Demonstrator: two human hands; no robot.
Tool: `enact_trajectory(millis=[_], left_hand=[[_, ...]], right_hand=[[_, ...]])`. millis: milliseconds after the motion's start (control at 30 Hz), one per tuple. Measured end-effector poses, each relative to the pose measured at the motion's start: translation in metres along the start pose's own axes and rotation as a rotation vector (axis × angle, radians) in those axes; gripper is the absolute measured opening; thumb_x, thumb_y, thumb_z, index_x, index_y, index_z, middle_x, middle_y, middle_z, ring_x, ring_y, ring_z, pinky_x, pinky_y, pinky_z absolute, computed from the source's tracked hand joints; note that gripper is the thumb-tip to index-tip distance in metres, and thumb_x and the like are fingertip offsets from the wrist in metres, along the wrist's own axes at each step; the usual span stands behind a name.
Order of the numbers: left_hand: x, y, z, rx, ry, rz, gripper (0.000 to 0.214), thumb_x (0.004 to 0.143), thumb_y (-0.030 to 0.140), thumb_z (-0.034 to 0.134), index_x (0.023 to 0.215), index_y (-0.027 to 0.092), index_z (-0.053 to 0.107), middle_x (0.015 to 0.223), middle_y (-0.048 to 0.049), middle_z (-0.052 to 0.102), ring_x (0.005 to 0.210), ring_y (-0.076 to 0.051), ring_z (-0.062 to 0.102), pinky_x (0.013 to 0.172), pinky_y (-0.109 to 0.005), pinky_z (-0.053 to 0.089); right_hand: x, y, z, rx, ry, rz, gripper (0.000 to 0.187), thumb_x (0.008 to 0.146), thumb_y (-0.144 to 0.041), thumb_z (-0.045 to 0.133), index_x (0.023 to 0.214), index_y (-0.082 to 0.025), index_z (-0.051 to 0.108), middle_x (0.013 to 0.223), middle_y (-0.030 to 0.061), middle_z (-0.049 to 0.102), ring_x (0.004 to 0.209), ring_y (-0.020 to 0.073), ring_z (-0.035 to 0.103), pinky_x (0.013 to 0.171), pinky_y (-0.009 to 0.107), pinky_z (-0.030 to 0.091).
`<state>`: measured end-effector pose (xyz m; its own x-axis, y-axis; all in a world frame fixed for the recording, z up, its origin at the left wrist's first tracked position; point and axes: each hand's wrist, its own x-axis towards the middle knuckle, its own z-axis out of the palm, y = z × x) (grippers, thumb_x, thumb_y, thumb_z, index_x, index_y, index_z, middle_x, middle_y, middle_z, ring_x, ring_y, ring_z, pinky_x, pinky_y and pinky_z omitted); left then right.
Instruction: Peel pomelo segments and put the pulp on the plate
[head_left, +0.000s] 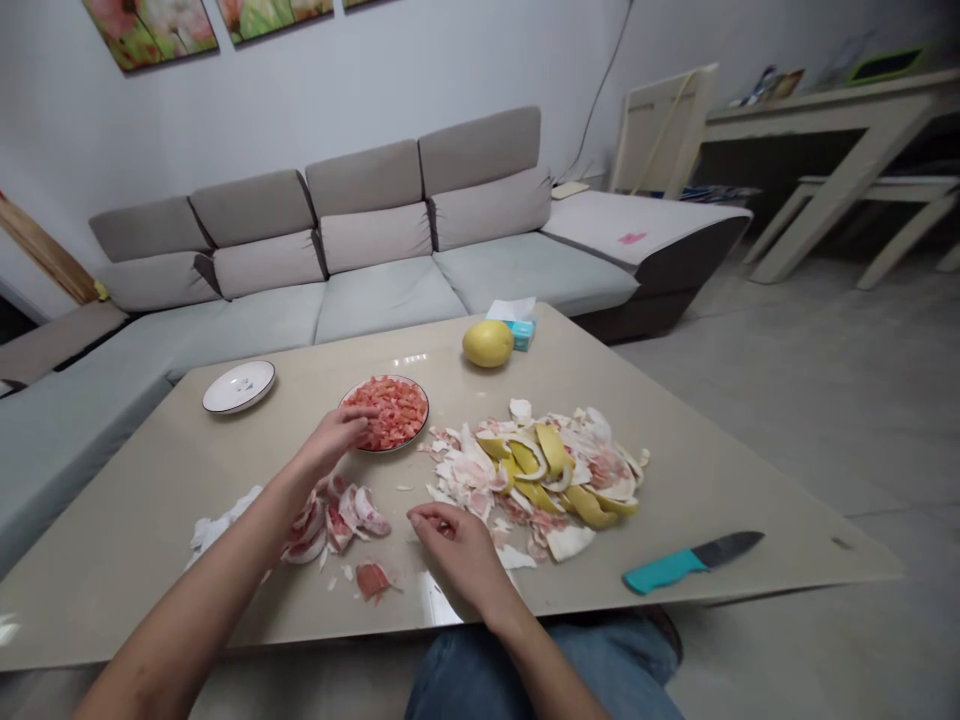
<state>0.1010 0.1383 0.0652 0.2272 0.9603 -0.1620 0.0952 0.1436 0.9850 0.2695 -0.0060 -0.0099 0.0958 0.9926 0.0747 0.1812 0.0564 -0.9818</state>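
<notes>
While the table [712, 470] bears a plate [427, 406], the left hand [339, 440] (fingers loosely extended) hovers over its rim; the right hand [466, 562] curls, its grip unclear. Citrus segments [369, 512] lie nearby; freeing red pulp [397, 408] seems underway, likely calling next for a gentle touch.

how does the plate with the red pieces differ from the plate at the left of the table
The filled plate is heaped with red pieces; the other plate shows a white surface with a few small marks. The left hand is over the filled plate's edge, while neither hand is near the other plate. Both plates have a thin dark rim.
</notes>
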Motion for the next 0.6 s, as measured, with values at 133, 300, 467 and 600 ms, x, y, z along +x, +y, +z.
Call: enact_trajectory(millis=[133,300,467,600], left_hand=[[0.035,0.005,-0.001,0.165,0.069,0.129,0.028,0.091,0.030,0.061,0.114,0.015,0.061,0.117,-0.0090,0.064,0.099,-0.023,0.064,0.083,-0.043,0.055],[0.030,-0.003,-0.005,0.315,0.140,0.325,0.020,0.082,0.017,0.064,0.101,0.017,0.068,0.132,-0.0110,0.053,0.116,-0.027,0.057,0.103,-0.048,0.041],[-0.012,-0.008,0.002,0.466,0.069,0.378,0.021,0.072,0.016,0.070,0.092,0.020,0.074,0.119,-0.0103,0.059,0.120,-0.030,0.050,0.107,-0.044,0.034],[-0.066,-0.015,0.021,0.524,-0.192,0.284,0.020,0.073,0.028,0.074,0.092,0.022,0.077,0.088,-0.0059,0.071,0.077,-0.021,0.064,0.075,-0.032,0.050]], right_hand=[[0.001,0.000,0.002,0.068,-0.040,0.044,0.025,0.083,-0.034,0.057,0.083,-0.018,0.076,0.070,0.0023,0.070,0.059,0.0155,0.058,0.055,0.024,0.044],[-0.001,0.001,0.002,0.138,-0.083,0.073,0.026,0.081,-0.026,0.055,0.099,-0.019,0.073,0.074,-0.0014,0.064,0.053,0.0111,0.052,0.051,0.022,0.040],[-0.004,0.000,0.006,0.044,-0.016,0.001,0.031,0.081,-0.022,0.056,0.111,-0.017,0.059,0.073,-0.0021,0.061,0.061,0.0141,0.056,0.058,0.024,0.043],[-0.009,-0.001,0.008,-0.134,-0.023,-0.105,0.037,0.081,-0.014,0.053,0.118,-0.016,0.050,0.076,-0.0001,0.061,0.064,0.0161,0.058,0.061,0.026,0.043]])
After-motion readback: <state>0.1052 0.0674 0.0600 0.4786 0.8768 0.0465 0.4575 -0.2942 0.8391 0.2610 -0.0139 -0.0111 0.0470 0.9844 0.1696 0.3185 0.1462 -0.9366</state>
